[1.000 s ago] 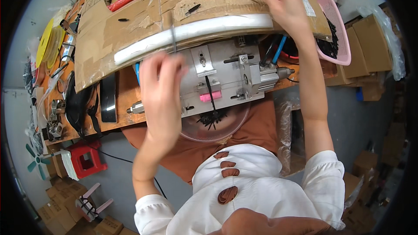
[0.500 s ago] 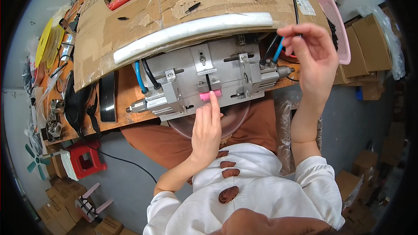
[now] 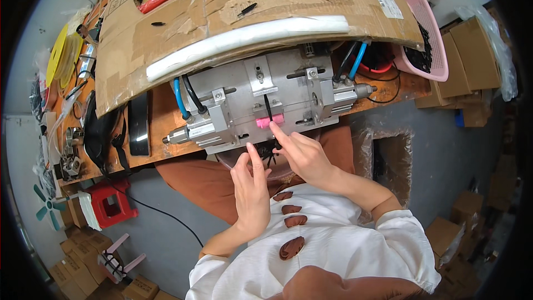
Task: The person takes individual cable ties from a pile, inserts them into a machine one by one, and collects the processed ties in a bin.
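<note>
A silver metal fixture with clamp blocks at both sides lies at the table's front edge. At its middle a thin black rod runs down to a small pink block. My right hand has its index fingertip at the pink block, where it meets the rod. Its other fingers are bent around a dark piece below, which looks like the rod's lower end. My left hand is close beside, below the fixture's front edge, index finger stretched out and nothing seen in it.
A cardboard sheet arches over the back of the fixture, carrying a white foam roll and black rods. A pink basket stands at right. Blue hoses rise from the clamps. Below is a clear bowl.
My right hand has come down from the far right to the pink block; the black rod seen upright at that hand is gone from there. My left hand has drawn back from the block.
</note>
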`<state>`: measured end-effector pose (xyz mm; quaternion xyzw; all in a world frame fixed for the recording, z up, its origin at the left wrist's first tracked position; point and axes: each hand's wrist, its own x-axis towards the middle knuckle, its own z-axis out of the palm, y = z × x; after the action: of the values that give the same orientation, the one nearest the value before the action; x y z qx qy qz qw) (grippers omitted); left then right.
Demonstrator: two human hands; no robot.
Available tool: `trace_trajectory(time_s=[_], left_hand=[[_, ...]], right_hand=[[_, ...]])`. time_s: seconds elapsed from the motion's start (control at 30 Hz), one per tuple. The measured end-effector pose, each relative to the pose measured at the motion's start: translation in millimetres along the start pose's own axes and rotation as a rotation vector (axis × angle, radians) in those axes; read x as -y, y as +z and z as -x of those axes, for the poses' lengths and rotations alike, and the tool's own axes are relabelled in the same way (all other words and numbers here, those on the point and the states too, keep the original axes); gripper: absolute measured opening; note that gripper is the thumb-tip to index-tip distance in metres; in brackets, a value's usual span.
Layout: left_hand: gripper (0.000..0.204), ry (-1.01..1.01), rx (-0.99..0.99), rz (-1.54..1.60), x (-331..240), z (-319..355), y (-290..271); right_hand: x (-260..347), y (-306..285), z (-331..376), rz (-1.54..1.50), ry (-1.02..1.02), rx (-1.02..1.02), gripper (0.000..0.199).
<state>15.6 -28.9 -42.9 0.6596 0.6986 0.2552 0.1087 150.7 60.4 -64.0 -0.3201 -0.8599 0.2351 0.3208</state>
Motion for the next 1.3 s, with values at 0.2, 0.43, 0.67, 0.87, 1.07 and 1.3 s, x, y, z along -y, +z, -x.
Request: trace_trajectory(time_s=[0.2,0.43,0.67,0.87,1.07,1.3], left_hand=[[0.069,0.143,-0.125,0.036,6,-33,-17],[0.026,0.374,-0.267,-0.131,5,-279,-62],[0.033,0.177,0.008,-0.333,-26,-353,-46],[0.016,0.342,-0.167,-0.208,13,-296,-98],[0.006,0.208,-0.485,-0.005,29,-173,-92],[0.070,0.207,-0.158,0.086,3,-30,7]], right_hand=[[5,-9,-6,0.042,0.030,0.071,0.066],[-7,-96,-120,0.559,-0.111,-0.219,0.029],[-89,-112,-215,0.774,-0.088,-0.046,0.019],[-89,-136,-183,0.600,-0.247,-0.147,0.019],[-67,-149,-133,-0.181,0.113,-0.304,0.018],[-37,-135,-80,-0.675,0.209,-0.388,0.022]])
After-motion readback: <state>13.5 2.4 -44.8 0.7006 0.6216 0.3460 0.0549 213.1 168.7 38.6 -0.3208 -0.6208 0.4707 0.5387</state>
